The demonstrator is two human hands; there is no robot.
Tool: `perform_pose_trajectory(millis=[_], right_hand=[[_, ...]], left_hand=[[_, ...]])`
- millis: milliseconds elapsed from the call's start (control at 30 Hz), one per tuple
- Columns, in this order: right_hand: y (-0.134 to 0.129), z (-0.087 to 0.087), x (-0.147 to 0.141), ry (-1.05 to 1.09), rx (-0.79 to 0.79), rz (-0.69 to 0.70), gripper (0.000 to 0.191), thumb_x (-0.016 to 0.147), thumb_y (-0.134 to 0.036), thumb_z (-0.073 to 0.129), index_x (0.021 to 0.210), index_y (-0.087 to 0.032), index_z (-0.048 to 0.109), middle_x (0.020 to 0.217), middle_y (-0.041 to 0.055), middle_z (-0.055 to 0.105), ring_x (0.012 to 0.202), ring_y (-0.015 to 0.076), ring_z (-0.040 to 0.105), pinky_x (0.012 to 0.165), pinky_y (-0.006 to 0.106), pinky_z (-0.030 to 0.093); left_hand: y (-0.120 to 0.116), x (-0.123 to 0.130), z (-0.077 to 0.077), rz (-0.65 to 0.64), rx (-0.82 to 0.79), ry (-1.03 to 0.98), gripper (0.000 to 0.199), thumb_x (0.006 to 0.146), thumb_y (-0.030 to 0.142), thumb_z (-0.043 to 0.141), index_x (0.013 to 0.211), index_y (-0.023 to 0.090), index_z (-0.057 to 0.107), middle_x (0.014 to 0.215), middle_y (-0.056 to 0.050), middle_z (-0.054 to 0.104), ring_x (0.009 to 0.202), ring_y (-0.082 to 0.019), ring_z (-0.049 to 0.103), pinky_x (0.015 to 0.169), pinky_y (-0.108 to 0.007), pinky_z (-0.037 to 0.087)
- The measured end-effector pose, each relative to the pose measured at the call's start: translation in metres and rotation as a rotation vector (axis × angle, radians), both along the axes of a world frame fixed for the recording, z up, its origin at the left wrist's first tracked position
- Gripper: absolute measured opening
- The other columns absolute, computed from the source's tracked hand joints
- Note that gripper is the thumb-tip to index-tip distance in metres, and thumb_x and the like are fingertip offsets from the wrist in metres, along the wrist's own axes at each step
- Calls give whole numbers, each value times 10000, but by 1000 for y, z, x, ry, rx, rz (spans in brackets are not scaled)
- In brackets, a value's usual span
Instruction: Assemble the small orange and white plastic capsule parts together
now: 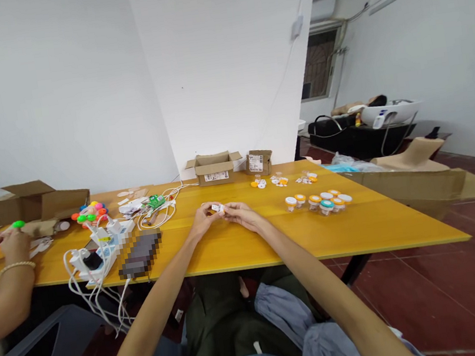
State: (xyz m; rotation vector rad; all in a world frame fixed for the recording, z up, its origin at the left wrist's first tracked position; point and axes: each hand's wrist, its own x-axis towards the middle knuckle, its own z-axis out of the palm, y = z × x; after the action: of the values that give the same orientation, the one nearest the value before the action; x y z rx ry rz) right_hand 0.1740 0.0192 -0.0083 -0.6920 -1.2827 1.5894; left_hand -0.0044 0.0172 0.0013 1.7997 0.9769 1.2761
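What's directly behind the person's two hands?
Beyond the left hand and right hand, across the table, stands an open cardboard box near the wall. Its front hides its floor; the hands cover some tabletop.

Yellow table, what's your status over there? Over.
Left hand, right hand: together holding small white item. Lidded jars off to the right, not in the way.

Your bare left arm (151, 319) and bare right arm (316, 273) stretch forward and slant inward; your left hand (202, 219) and right hand (243, 215) meet ahead of you, fingertips close together; each pinches with curled fingers; both wrists sit about level.
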Motion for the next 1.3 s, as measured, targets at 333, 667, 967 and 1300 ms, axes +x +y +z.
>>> perform_pose_trajectory(millis=[333,667,967,1300], right_hand=[[3,-4,-3,93,3,-23,378,492,-335,930,774,-219,707,859,12,746,836,157,686,881,313,535],[-3,4,-2,80,14,-27,384,490,-366,929,774,-210,723,852,14,734,824,155,671,862,307,526],[0,2,-3,44,39,-18,378,500,-407,919,762,-212,728,796,11,726,776,150,659,820,302,529],[-1,1,-1,-2,10,-2,307,580,-417,885,742,-203,737,777,24,722,716,142,645,795,300,530]], left_hand=[[-4,3,4,7,20,-33,336,650,420,832,879,197,726,887,-32,715,821,-175,636,714,-267,461],[-5,1,3,-45,29,-33,372,670,404,815,970,214,705,957,-32,700,886,-182,636,769,-276,471],[-2,0,0,-47,32,-49,339,662,384,825,923,204,703,904,-29,702,854,-175,645,759,-277,488],[-6,3,4,-51,24,-75,325,608,331,854,875,204,717,851,-17,695,804,-171,634,729,-275,479]])
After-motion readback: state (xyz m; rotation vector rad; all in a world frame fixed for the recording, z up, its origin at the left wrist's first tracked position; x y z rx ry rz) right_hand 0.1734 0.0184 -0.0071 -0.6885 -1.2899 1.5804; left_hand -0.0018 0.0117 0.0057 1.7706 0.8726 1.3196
